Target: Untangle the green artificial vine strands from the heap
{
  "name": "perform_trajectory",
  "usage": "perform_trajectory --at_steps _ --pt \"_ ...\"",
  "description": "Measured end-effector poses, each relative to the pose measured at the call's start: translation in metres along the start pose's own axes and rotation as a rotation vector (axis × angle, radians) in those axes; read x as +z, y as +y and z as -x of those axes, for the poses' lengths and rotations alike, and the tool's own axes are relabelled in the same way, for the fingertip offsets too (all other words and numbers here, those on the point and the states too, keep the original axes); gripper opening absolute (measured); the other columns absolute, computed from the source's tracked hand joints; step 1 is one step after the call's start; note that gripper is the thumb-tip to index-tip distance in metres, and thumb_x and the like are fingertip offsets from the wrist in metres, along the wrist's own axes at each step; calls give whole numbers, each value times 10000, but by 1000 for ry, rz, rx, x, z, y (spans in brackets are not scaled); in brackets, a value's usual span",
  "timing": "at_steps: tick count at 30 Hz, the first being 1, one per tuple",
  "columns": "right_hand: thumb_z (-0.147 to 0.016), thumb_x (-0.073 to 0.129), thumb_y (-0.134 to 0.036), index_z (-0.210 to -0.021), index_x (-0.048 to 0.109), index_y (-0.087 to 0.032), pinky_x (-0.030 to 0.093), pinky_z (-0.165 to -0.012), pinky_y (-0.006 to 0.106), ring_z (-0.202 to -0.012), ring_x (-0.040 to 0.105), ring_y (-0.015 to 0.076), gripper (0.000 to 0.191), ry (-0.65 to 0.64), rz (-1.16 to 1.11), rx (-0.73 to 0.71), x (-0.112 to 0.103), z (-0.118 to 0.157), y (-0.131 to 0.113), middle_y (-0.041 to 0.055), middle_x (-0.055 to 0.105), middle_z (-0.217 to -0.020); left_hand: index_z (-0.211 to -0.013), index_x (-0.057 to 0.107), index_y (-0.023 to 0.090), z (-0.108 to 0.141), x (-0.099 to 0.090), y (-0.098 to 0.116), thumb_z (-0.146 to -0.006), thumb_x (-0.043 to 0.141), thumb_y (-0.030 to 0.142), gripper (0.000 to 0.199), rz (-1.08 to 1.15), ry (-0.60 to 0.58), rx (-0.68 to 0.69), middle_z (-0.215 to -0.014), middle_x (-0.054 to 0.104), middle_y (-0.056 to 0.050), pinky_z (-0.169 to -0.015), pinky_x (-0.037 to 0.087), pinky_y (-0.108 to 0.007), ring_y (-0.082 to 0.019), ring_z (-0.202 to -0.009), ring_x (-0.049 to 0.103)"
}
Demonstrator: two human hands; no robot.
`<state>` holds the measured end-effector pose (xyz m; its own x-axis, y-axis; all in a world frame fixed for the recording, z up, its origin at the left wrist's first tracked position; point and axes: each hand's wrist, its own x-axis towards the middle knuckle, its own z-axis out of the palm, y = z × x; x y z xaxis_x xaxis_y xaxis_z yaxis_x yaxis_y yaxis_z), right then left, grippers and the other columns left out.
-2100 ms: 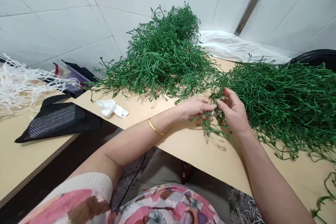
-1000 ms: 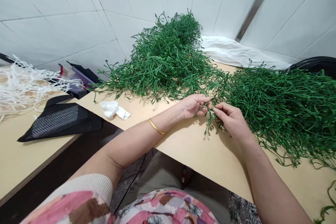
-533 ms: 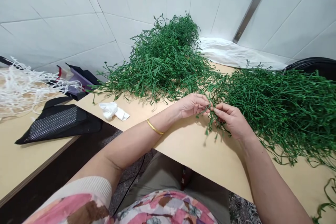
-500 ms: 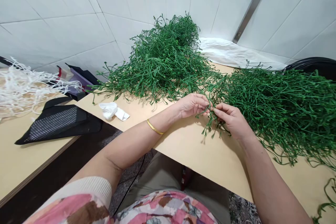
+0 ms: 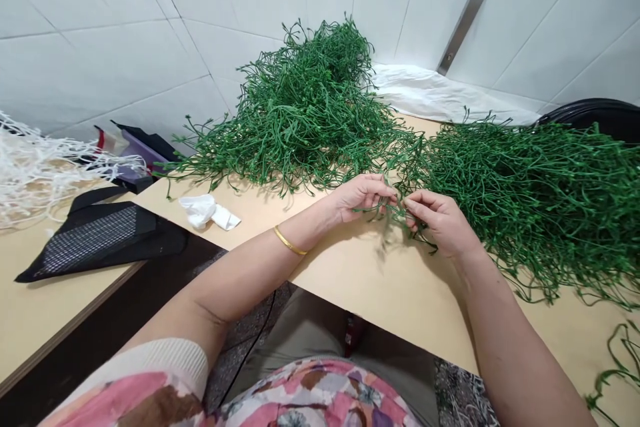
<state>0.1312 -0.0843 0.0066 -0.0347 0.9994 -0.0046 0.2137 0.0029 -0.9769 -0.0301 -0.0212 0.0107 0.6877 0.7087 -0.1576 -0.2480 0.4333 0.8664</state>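
Observation:
Over the wooden tabletop (image 5: 360, 287), my left hand (image 5: 364, 196) pinches a thin green artificial plant stem (image 5: 387, 223). Part of that stem is smeared by motion below the fingers. Close on its right, my right hand (image 5: 440, 221) is also closed, thumb against forefinger, on green stem pieces at the same spot. Exactly which strand each hand grips is partly hidden by the fingers. Behind my hands rises a large heap of green stems (image 5: 310, 107) with small budded tips. A second green pile (image 5: 540, 193) spreads beside my right forearm.
A crumpled white tissue (image 5: 207, 211) lies left of my forearm. On the left-hand table are white stringy strands (image 5: 55, 170) and a black mesh-panelled item (image 5: 97, 237). Loose green stems (image 5: 617, 367) lie at the lower right. Behind are white cloth (image 5: 425, 90) and a tiled wall.
The view has shifted slightly. My hands have drawn a little apart, and the hanging stem between them has swung left and blurred. Both hands stay closed.

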Motion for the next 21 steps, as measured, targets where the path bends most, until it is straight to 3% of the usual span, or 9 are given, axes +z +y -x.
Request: perform_trajectory --at_steps 4,7,10,13,16,21 --pt "-721 611 -429 -665 559 -175 365 -477 215 -478 426 75 265 -29 36 7 2 1 -2 -35 506 -532 -597 479 129 1 2 -1 -609 676 128 198 -45 -27 7 -543 527 20 -491 383 -198 -66 -493 500" --pt "-751 575 -443 -704 574 -176 376 -501 221 -521 446 85 270 10 87 -66 2 3 -4 -19 521 -578 -605 475 133 0 2 -2 -606 679 107 205 -54 44 27 -508 493 42 -476 371 -190 -50 -450 463" --pt "-737 595 -431 -744 573 -182 348 -493 224 -524 422 86 250 -52 157 -103 6 6 -5 -24 504 -600 -604 463 135 -1 2 -2 -624 658 88 202 -29 94 52 -482 466 52 -450 347 -179 -39 -411 426" --pt "-725 613 -359 -702 542 -181 298 -482 225 -515 366 81 193 -118 289 -142 11 8 -6 -40 450 -577 -619 463 138 -2 0 -2 -646 632 79 181 15 116 40 -509 492 37 -444 356 -191 -55 -421 456" --pt "-765 552 -302 -671 539 -175 293 -500 231 -531 354 86 159 -103 353 -171 11 8 -5 -37 433 -572 -686 507 135 -3 -2 -1 -645 625 62 145 72 144 -4 -557 518 28 -470 385 -206 -67 -457 494" --pt "-782 531 -309 -715 582 -169 280 -479 229 -512 359 82 163 -113 306 -107 4 6 -2 -28 459 -592 -705 565 111 -3 -4 0 -626 628 56 115 76 47 -73 -639 574 -5 -511 405 -217 -66 -510 517"
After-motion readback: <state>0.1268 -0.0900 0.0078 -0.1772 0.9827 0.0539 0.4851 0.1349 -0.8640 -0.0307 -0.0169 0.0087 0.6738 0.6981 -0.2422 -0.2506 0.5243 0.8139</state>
